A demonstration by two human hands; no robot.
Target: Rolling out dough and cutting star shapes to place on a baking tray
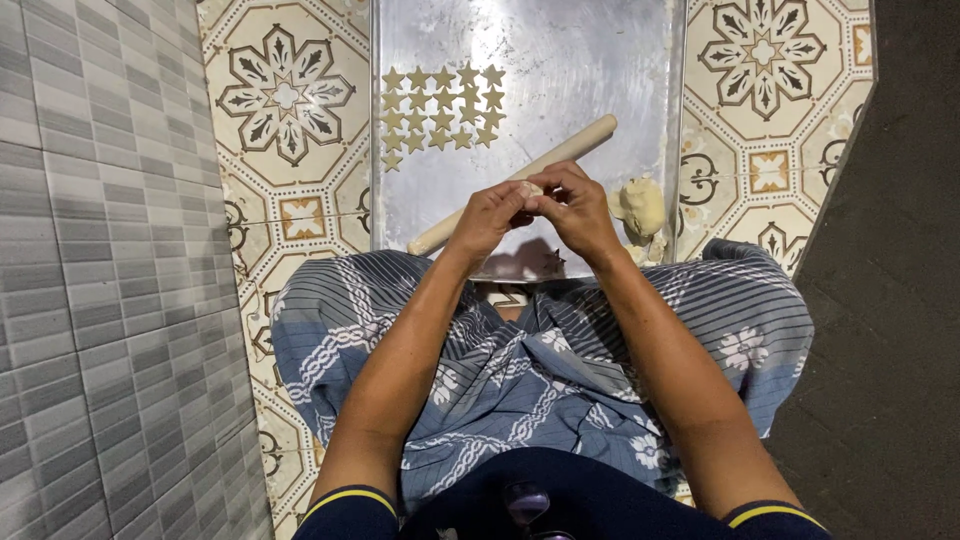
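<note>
Pale dough bit [530,187] half hidden in joint grip of left hand [487,218] and right hand [580,210]

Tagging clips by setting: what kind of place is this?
Likely a home floor used for making cookies, not a fitted kitchen. A metal tray lies on patterned floor tiles with star-shaped dough cutouts, a rolling pin and a dough lump.

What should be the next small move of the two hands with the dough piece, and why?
Probably to lay the small dough piece beside the rows of star cut-outs on the metal tray. The left hand and right hand pinch it together above the tray, and the last row looks unfinished.
</note>
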